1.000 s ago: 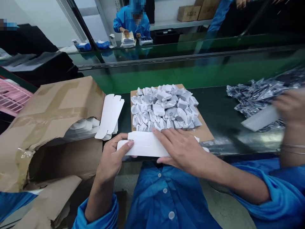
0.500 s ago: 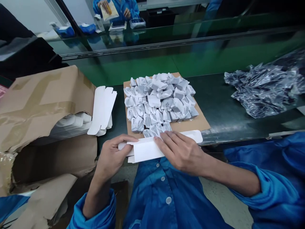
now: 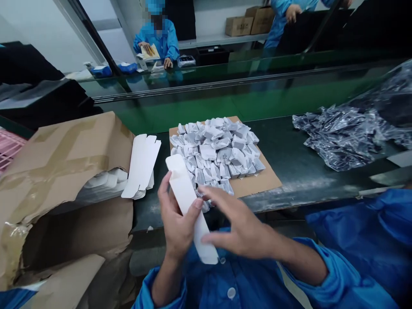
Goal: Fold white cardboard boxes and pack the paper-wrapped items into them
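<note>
A long white paper box (image 3: 186, 189) stands tilted in front of me, its far end leaning to the left. My left hand (image 3: 177, 214) is wrapped round its middle, thumb across the top face. On the right, my right hand (image 3: 240, 219) hovers with fingers spread at the box's near end; whether the thumb touches it I cannot tell. Behind the box lies a heap of small items wrapped in white paper (image 3: 222, 150), on a flat sheet of cardboard (image 3: 257, 182). To the left is a stack of flat white box blanks (image 3: 141, 165).
A torn, taped carton (image 3: 74, 150) with more white blanks inside stands on the left. Clear plastic bags (image 3: 341, 137) lie in a pile on the right. Beyond the green partition (image 3: 206, 105), a co-worker (image 3: 157, 40) handles a packet, and another person's sleeve (image 3: 277, 21) shows.
The white box has turned from lying crosswise to a steep slant and its shape is now squared up. My right hand has come off its face and opened. The view has tipped upward.
</note>
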`<state>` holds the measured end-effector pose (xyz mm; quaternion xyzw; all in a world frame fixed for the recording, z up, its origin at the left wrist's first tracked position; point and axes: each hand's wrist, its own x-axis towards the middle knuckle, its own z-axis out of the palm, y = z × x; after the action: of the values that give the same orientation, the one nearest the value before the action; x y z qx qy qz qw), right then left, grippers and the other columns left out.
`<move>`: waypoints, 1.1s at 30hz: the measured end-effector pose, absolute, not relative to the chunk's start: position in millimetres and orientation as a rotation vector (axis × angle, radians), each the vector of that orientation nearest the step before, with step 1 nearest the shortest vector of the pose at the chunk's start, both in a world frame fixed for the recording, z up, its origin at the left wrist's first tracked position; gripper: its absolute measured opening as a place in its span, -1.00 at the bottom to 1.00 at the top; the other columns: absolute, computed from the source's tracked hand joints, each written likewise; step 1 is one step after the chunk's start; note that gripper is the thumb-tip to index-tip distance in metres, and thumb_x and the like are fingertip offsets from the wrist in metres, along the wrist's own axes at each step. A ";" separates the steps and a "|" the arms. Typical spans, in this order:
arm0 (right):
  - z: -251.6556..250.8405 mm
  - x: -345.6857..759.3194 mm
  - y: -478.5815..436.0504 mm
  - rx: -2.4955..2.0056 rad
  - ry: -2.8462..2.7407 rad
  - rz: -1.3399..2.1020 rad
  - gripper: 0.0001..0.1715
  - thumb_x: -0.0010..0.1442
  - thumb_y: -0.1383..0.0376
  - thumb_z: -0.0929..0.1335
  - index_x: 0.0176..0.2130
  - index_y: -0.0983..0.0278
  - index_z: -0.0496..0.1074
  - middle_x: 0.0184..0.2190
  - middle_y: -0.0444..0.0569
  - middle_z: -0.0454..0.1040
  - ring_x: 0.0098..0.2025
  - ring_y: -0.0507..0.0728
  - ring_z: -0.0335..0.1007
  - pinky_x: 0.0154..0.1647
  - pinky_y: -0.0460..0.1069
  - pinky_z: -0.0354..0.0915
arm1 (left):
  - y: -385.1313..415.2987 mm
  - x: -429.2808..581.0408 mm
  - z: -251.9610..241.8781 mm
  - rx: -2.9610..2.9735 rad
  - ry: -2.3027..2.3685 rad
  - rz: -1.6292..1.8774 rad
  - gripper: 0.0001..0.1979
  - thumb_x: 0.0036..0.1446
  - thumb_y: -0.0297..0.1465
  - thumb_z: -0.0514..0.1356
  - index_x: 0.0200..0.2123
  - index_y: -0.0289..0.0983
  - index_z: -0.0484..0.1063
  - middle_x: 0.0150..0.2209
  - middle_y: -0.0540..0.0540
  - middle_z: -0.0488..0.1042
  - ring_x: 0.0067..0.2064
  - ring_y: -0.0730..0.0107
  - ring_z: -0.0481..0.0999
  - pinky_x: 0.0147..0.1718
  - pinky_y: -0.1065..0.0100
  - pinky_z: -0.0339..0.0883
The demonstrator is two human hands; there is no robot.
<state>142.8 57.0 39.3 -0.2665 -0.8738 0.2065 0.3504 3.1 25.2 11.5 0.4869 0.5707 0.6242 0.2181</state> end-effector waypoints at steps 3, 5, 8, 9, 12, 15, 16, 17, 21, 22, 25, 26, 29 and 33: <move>54.1 143.9 77.9 -0.665 -2.091 0.741 -0.41 0.30 0.13 0.35 0.23 0.32 0.30 0.01 0.10 0.43 0.00 0.05 0.40 -0.03 -0.04 0.41 | 26.2 -12.2 14.8 1.566 1.560 1.670 -0.29 0.09 -0.25 0.31 0.26 -0.23 0.13 0.16 -0.26 0.33 0.03 0.22 0.51 -0.10 0.35 0.47; 57.5 142.2 90.0 -0.550 -2.109 0.771 -0.56 0.32 0.17 0.34 0.11 0.32 0.44 -0.10 0.05 0.45 -0.09 0.02 0.40 -0.09 -0.06 0.38 | 24.9 -18.9 15.4 1.710 1.636 1.665 -0.36 0.06 -0.30 0.30 0.19 -0.23 0.20 0.10 -0.21 0.34 0.03 0.25 0.48 -0.05 0.35 0.43; 58.5 142.1 101.4 -0.462 -2.130 0.925 -0.68 0.30 0.22 0.35 -0.03 0.33 0.53 -0.18 0.01 0.51 -0.14 0.01 0.43 -0.09 -0.07 0.36 | 22.4 -26.2 14.1 1.875 1.639 1.556 -0.45 0.01 -0.34 0.31 0.08 -0.22 0.26 -0.02 -0.13 0.36 -0.04 0.30 0.49 -0.12 0.37 0.44; 59.4 142.9 104.6 -0.488 -2.064 1.017 -0.71 0.30 0.22 0.35 -0.07 0.33 0.55 -0.21 0.00 0.53 -0.19 -0.01 0.44 -0.12 -0.08 0.37 | 21.5 -28.0 13.8 1.883 1.600 1.511 -0.48 0.01 -0.35 0.31 0.05 -0.21 0.26 -0.05 -0.11 0.36 -0.10 0.33 0.50 -0.20 0.38 0.46; 64.7 144.0 116.1 -0.669 -1.666 1.316 -0.61 0.32 0.09 0.32 -0.17 0.37 0.54 -0.33 -0.03 0.50 -0.39 -0.06 0.40 -0.36 -0.14 0.33 | 19.8 -30.2 14.5 1.849 1.498 1.397 -0.51 0.01 -0.38 0.30 0.01 -0.19 0.24 -0.09 -0.08 0.36 -0.30 0.43 0.51 -0.38 0.41 0.45; 69.6 139.9 125.7 -0.692 -1.522 1.653 -0.51 0.22 -0.02 0.37 -0.31 0.40 0.47 -0.44 -0.08 0.42 -0.46 -0.06 0.32 -0.50 -0.15 0.24 | 20.7 -28.6 16.8 1.931 1.503 1.315 -0.53 0.02 -0.39 0.28 0.01 -0.18 0.24 -0.12 -0.08 0.38 -0.25 0.36 0.53 -0.30 0.35 0.46; 70.4 137.9 126.8 -0.659 -1.561 1.743 -0.52 0.17 -0.01 0.42 -0.35 0.40 0.46 -0.44 -0.08 0.41 -0.44 -0.06 0.32 -0.48 -0.16 0.25 | 21.3 -27.8 17.0 1.985 1.528 1.306 -0.53 0.02 -0.38 0.27 0.01 -0.19 0.24 -0.12 -0.08 0.39 -0.21 0.33 0.53 -0.26 0.33 0.47; 70.6 136.2 126.6 -0.637 -1.610 1.794 -0.56 0.12 0.04 0.46 -0.35 0.40 0.46 -0.42 -0.08 0.42 -0.41 -0.06 0.32 -0.44 -0.17 0.26 | 21.9 -26.9 16.6 2.035 1.563 1.309 -0.53 0.03 -0.37 0.27 0.02 -0.19 0.24 -0.12 -0.08 0.39 -0.18 0.31 0.53 -0.24 0.33 0.47; 68.3 132.8 115.6 -0.645 -1.715 1.744 -0.66 0.06 0.21 0.52 -0.24 0.40 0.49 -0.27 -0.06 0.49 -0.26 -0.06 0.36 -0.25 -0.16 0.28 | 21.0 -22.6 6.9 2.136 1.723 1.386 -0.42 0.05 -0.34 0.27 0.13 -0.22 0.17 -0.07 -0.12 0.33 -0.14 0.31 0.51 -0.24 0.34 0.48; 67.5 132.7 112.1 -0.654 -1.712 1.732 -0.67 0.07 0.23 0.51 -0.23 0.40 0.49 -0.25 -0.06 0.50 -0.25 -0.06 0.37 -0.24 -0.15 0.29 | 19.6 -21.0 3.4 2.128 1.731 1.424 -0.37 0.04 -0.34 0.29 0.16 -0.22 0.14 -0.05 -0.14 0.31 -0.11 0.29 0.51 -0.23 0.33 0.49; 66.5 132.8 103.8 -0.655 -1.656 1.750 -0.69 0.11 0.22 0.49 -0.25 0.42 0.49 -0.27 -0.03 0.50 -0.25 -0.02 0.40 -0.27 -0.13 0.30 | 14.0 -15.6 -3.2 2.060 1.671 1.558 -0.17 0.00 -0.38 0.33 0.29 -0.20 0.02 0.05 -0.20 0.25 -0.02 0.24 0.50 -0.17 0.31 0.50; 66.8 133.0 102.1 -0.651 -1.643 1.757 -0.69 0.12 0.21 0.48 -0.25 0.42 0.49 -0.27 -0.02 0.51 -0.25 -0.01 0.41 -0.28 -0.13 0.31 | 12.0 -14.2 -3.2 2.029 1.649 1.571 -0.08 0.00 -0.40 0.33 0.35 -0.19 -0.08 0.07 -0.22 0.25 -0.01 0.24 0.50 -0.17 0.31 0.50; 68.3 134.2 98.9 -0.655 -1.690 1.697 -0.74 0.14 0.24 0.47 -0.25 0.40 0.53 -0.24 -0.02 0.53 -0.19 0.01 0.45 -0.26 -0.14 0.33 | 7.3 -13.5 2.3 2.019 1.677 1.473 0.09 0.05 -0.38 0.31 0.43 -0.22 -0.38 0.11 -0.29 0.30 0.00 0.20 0.53 -0.14 0.28 0.51; 62.9 136.1 91.3 -0.614 -1.837 1.433 -0.87 0.21 0.34 0.42 -0.25 0.38 0.55 -0.17 -0.02 0.55 -0.08 0.01 0.48 -0.09 -0.11 0.38 | 2.2 -18.8 10.5 2.137 1.779 1.260 0.00 0.12 -0.29 0.27 0.45 -0.22 -0.28 0.29 -0.38 0.17 0.18 0.05 0.43 -0.06 0.25 0.49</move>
<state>136.1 91.3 62.9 -0.2378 -0.7119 0.5554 0.3580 -18.8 2.2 10.5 0.6992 0.5822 0.4124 0.0444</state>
